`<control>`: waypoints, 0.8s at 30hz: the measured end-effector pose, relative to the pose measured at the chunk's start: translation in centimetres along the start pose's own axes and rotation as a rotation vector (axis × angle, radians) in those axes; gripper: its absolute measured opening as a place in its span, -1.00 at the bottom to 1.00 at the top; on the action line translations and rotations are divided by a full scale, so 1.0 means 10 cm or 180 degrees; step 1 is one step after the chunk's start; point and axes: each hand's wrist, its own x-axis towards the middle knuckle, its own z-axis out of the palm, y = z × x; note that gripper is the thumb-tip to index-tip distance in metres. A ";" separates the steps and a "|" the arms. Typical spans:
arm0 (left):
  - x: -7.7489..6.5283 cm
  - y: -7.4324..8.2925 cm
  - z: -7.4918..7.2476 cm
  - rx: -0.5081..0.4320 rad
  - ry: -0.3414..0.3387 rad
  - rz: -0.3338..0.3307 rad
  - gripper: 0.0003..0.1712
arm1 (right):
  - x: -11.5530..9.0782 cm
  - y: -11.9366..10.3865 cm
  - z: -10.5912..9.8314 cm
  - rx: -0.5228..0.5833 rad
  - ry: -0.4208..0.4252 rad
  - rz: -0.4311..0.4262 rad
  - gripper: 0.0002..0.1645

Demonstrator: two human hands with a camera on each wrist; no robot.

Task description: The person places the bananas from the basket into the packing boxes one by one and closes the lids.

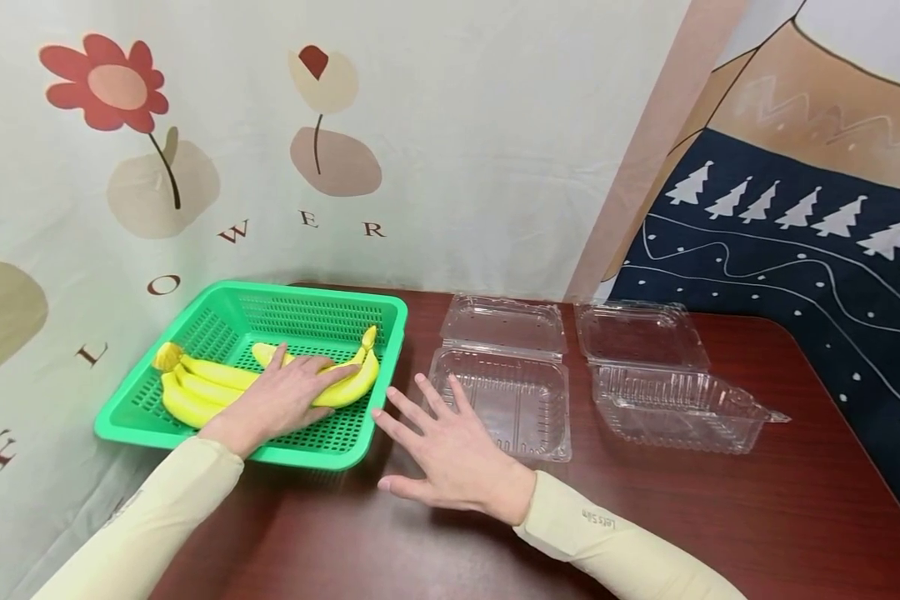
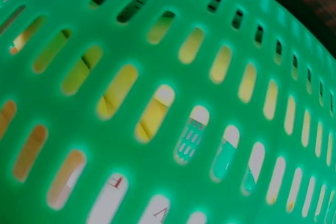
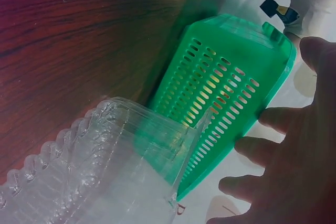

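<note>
In the head view a green plastic basket (image 1: 401, 333) holds two bunches of yellow bananas. My left hand (image 1: 285, 398) is down inside it and grips the right-hand banana bunch (image 1: 352, 387), fingers over the top and thumb on the near side. The left banana bunch (image 1: 195, 392) lies beside my wrist. My right hand (image 1: 457, 458) is spread palm down with straight fingers and holds nothing, between the basket and a clear plastic clamshell box (image 1: 525, 408). The left wrist view shows mostly the perforated basket wall (image 2: 173, 72), with yellow behind its slots.
A second clear clamshell box (image 1: 675, 408) stands to the right, its lid folded back like the first one's. Both boxes and the basket are on a dark red-brown wooden table (image 1: 645, 500). Printed cloth (image 1: 480, 150) hangs right behind the table.
</note>
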 end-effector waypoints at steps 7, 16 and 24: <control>-0.03 0.00 -0.04 -0.0050 -0.0045 -0.0091 -0.13 | 0.00 0.00 0.01 0.0002 0.0021 -0.0008 -0.02; -0.08 -0.01 -0.13 -0.0260 0.0145 -0.0234 -0.14 | 0.00 -0.02 0.02 0.0040 0.0068 -0.0017 -0.01; -0.12 0.06 -0.21 -0.0297 0.0438 -0.0251 -0.16 | -0.04 0.01 0.00 0.0133 0.0040 0.0065 -0.03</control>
